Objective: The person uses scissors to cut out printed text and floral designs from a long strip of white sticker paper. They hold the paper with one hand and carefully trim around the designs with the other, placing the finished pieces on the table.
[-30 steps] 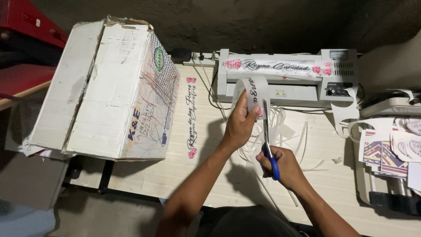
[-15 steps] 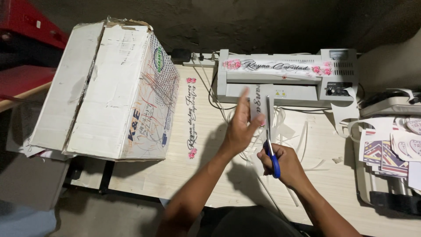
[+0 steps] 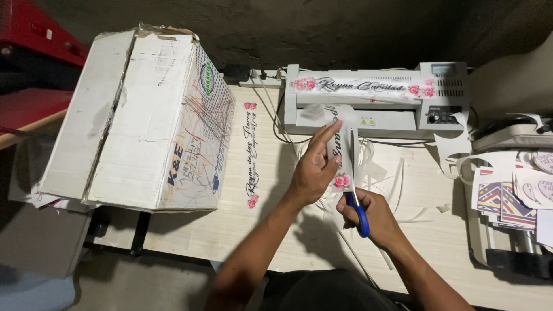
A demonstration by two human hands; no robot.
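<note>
laminated strip (image 3: 341,151) runs lengthwise away from body, from laminator (image 3: 368,106) toward chest, above bench (image 3: 190,236). left hand (image 3: 314,167) on its left edge, fingers (image 3: 324,135) extended, pinching strip. right hand (image 3: 371,216) just below, fingers closed through blue scissors (image 3: 356,190) handles; blades point up along strip's right edge.

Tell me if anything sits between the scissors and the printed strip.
Nothing visible does: the scissors in the right hand already meet the printed strip, which the left hand holds up.
</note>
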